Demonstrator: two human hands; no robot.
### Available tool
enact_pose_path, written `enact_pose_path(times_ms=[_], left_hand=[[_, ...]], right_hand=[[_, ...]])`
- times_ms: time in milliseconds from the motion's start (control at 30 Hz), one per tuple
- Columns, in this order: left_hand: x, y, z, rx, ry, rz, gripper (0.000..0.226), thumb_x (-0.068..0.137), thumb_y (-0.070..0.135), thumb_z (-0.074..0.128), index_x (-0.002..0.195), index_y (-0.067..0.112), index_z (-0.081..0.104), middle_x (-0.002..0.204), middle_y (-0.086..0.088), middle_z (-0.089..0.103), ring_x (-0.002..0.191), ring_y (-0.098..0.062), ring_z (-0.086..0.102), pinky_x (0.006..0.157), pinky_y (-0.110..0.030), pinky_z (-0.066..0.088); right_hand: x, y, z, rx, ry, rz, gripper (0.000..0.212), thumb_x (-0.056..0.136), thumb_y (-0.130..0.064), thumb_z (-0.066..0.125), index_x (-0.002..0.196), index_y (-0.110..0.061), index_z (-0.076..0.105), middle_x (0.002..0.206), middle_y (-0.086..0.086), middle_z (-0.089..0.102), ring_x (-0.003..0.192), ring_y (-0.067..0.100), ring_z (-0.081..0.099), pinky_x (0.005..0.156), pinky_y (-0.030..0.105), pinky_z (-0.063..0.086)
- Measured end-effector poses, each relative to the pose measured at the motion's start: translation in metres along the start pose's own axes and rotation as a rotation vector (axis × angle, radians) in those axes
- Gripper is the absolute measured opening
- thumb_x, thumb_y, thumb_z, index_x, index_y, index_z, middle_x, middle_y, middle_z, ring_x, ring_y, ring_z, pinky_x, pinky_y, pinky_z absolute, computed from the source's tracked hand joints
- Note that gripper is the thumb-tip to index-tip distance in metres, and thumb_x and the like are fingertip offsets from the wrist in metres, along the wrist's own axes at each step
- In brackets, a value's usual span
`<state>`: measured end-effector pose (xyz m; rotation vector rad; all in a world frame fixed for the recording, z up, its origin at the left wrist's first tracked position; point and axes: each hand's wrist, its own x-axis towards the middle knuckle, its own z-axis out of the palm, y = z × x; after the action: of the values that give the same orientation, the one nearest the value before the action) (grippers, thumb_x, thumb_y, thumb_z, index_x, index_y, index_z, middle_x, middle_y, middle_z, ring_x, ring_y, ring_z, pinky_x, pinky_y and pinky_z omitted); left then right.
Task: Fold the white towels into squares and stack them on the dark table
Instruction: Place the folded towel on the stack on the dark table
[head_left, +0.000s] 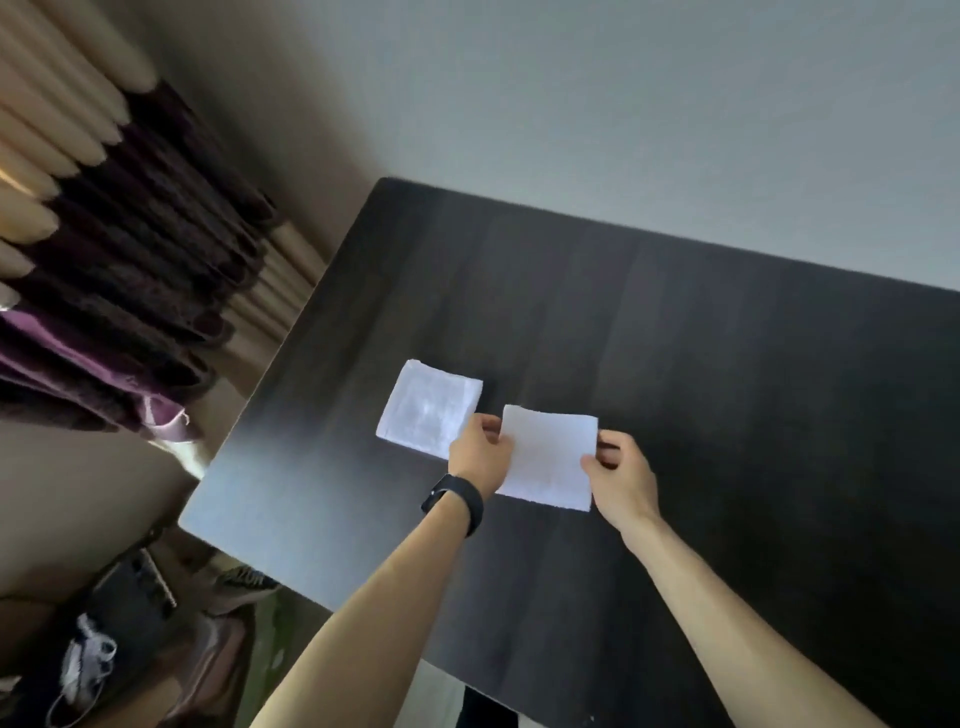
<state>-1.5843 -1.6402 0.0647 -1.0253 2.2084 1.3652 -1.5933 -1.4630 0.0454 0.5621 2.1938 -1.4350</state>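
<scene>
Both hands pinch a flat white towel (550, 457) beside a folded square

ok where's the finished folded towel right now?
Head view: the folded towel lies flat on the dark table, left of centre, just left of the left hand and the held towel.

Home room: curtains (140, 260), floor shoes (248, 580)

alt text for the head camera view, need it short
Two bare hands, the left hand and right hand, pinch a folded white towel by its side edges over a dark table. A second folded towel lies flat just left of it. Cream and purple curtains hang at far left.
</scene>
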Motion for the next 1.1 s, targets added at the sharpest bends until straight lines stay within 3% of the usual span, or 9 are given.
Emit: enact_pose_path(times_ms=[133,300,400,567,700,767,833,933,1100], left_hand=[[0.037,0.001,0.004,0.153,-0.022,0.045,0.023,0.095,0.023,0.054,0.118,0.024,0.051,0.094,0.011,0.059,0.086,-0.014,0.059,0.074,-0.031,0.049],[0.059,0.004,0.006,0.427,-0.019,0.194,0.015,0.095,0.026,0.048,0.11,0.023,0.044,0.105,0.0,0.06,0.084,-0.027,0.058,0.074,-0.041,0.052],[0.06,0.006,0.006,0.549,-0.044,0.244,0.027,0.098,0.022,0.046,0.124,0.019,0.039,0.119,-0.006,0.055,0.081,-0.032,0.053,0.067,-0.038,0.044],[0.062,0.004,0.012,0.708,-0.032,0.332,0.053,0.098,0.015,0.044,0.146,0.019,0.024,0.138,-0.005,0.043,0.097,-0.035,0.062,0.063,-0.036,0.041],[0.063,0.002,0.013,0.785,-0.035,0.368,0.067,0.095,0.01,0.046,0.153,0.023,0.015,0.151,-0.002,0.025,0.101,-0.03,0.063,0.062,-0.034,0.041],[0.062,0.005,0.01,0.891,-0.026,0.435,0.072,0.093,0.011,0.048,0.154,0.027,0.013,0.155,-0.002,0.015,0.113,-0.027,0.058,0.061,-0.033,0.041],[0.059,0.016,0.008,0.97,-0.023,0.487,0.072,0.093,0.017,0.051,0.153,0.029,0.013,0.158,-0.003,0.009,0.127,-0.025,0.046,0.065,-0.032,0.044],[0.042,0.048,0.005,1.012,-0.043,0.617,0.066,0.092,0.026,0.052,0.15,0.027,0.02,0.158,-0.004,0.013,0.128,-0.026,0.041,0.09,-0.037,0.048],[-0.038,0.156,0.031,0.948,-0.154,0.892,0.063,0.096,0.036,0.05,0.151,0.028,0.021,0.161,-0.005,0.014,0.14,-0.029,0.032,0.108,-0.045,0.037]], right_hand=[[0.023,-0.002,0.022,-0.034,0.128,0.044,0.031,0.094,-0.015,0.06,0.125,-0.02,0.056,0.108,-0.004,0.065,0.091,0.013,0.06,0.075,0.023,0.043],[0.029,-0.003,0.041,-0.127,0.271,0.029,0.025,0.094,-0.018,0.061,0.119,-0.018,0.059,0.107,-0.004,0.066,0.086,0.01,0.06,0.062,0.013,0.041],[0.028,0.0,0.05,-0.236,0.336,-0.021,0.02,0.093,-0.02,0.063,0.113,-0.02,0.058,0.104,-0.004,0.063,0.084,0.008,0.06,0.061,0.011,0.039],[0.028,0.0,0.058,-0.322,0.392,-0.004,0.024,0.093,-0.021,0.064,0.115,-0.018,0.057,0.104,-0.002,0.061,0.082,0.011,0.06,0.06,0.012,0.037],[0.029,-0.003,0.058,-0.374,0.395,0.07,0.026,0.093,-0.028,0.065,0.116,-0.023,0.054,0.104,-0.005,0.063,0.086,0.011,0.061,0.065,0.023,0.05],[0.029,-0.004,0.056,-0.389,0.377,0.139,0.034,0.092,-0.034,0.067,0.12,-0.025,0.051,0.106,-0.006,0.064,0.089,0.011,0.062,0.071,0.029,0.056],[0.023,-0.005,0.049,-0.37,0.319,0.186,0.043,0.09,-0.038,0.068,0.126,-0.026,0.048,0.112,-0.007,0.064,0.096,0.012,0.064,0.075,0.028,0.055],[0.003,-0.012,0.022,-0.295,0.278,0.194,0.054,0.089,-0.042,0.07,0.134,-0.027,0.045,0.125,-0.008,0.061,0.109,0.012,0.062,0.078,0.022,0.048],[-0.067,-0.048,-0.104,-0.214,0.457,0.034,0.042,0.092,-0.045,0.063,0.13,-0.032,0.051,0.125,-0.012,0.058,0.113,0.006,0.055,0.091,0.023,0.046]])
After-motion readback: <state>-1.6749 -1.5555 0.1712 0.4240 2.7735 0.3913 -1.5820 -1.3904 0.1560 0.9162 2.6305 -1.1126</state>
